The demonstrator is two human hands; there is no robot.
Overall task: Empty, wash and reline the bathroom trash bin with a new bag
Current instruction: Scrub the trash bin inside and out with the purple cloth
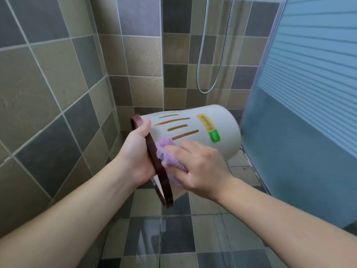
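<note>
We are holding the bin up over the wet tiled floor, right in the middle of what we see. Our left hand curls around the dark red rim ring at about 9 o'clock of the bin. Our right hand presses a fluffy purple cloth on the side of the white trash bin with bent fingers — we think this is the washing step, wiping the outside. Next we would need to turn the bin to reach the other sides, then dry it for a new bag. The bin lies almost on its side — its long way runs from 8 o'clock to 2 o'clock, mouth toward us, bottom pointing away. Farther off at 12 o'clock hangs the shower hose, and at 2 o'clock stands the glass door.
</note>
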